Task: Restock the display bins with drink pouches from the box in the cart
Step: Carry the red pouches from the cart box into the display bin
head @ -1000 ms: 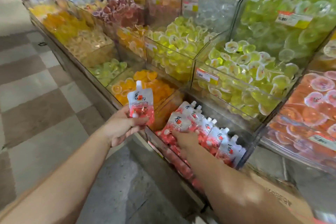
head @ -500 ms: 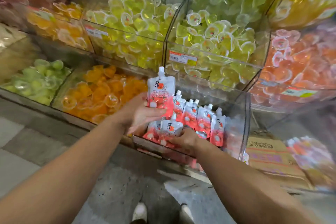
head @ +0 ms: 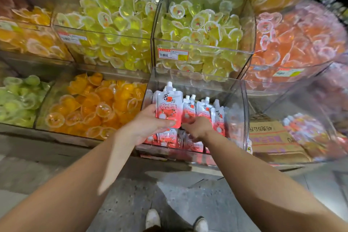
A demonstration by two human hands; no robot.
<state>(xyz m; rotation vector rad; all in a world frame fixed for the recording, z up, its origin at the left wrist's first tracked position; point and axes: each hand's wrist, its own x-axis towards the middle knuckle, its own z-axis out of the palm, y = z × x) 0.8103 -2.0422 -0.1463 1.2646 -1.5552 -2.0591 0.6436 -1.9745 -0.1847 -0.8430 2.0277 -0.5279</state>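
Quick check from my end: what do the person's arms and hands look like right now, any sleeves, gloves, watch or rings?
Both forearms are bare up to the frame edge, with no sleeves showing. The left hand and right hand wear no gloves; no watch, wristband or ring is visible on either.

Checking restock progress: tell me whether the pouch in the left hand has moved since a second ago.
Yes. The pouch in the left hand has moved right: it was in front of the orange jelly bin, now at the clear pouch bin.

Drink pouch (head: 166, 108): red Chinese characters on white, partly legible as "吸…果冻". Cardboard box (head: 271, 135): printed Chinese text, seen upside down, unreadable. Price labels (head: 173, 55) on bin fronts: barcode visible, print too small.
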